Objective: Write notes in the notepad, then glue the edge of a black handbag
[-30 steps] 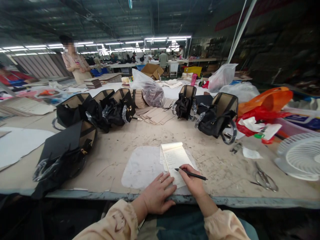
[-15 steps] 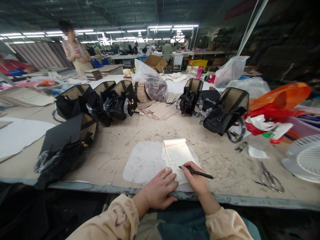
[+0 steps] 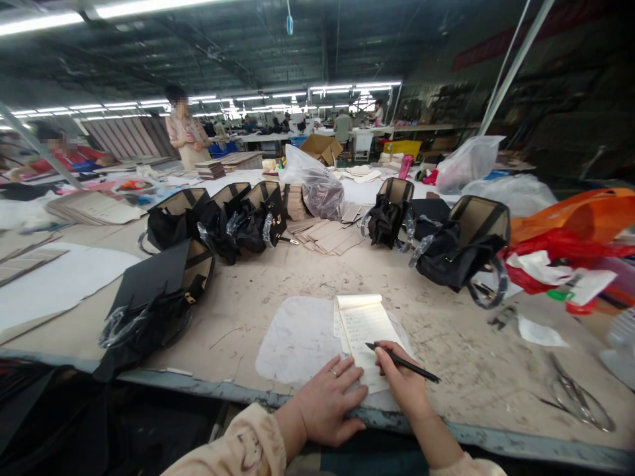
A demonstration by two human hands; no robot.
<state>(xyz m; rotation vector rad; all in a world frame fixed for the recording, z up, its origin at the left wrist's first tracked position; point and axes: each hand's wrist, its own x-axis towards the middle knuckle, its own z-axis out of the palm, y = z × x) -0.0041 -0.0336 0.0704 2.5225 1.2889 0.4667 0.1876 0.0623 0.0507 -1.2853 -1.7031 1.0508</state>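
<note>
Your light's all overhead: fluorescent tubes (image 3: 149, 6) in rows, blown out w/ glare at top left. The table (image 3: 446, 330) gets even, med-bright light; shadows are soft, just a faint one under your right hand (image 3: 404, 393) & pen (image 3: 403, 363). Notepad (image 3: 364, 324) is sharp at centre, writing too small to read. Edges bend, wide-angle; far right & bottom go dark, far benches (image 3: 278, 137) look soft.

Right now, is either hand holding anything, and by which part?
The right hand grips a black pen near its writing tip; the left hand lies flat, holding nothing.
</note>
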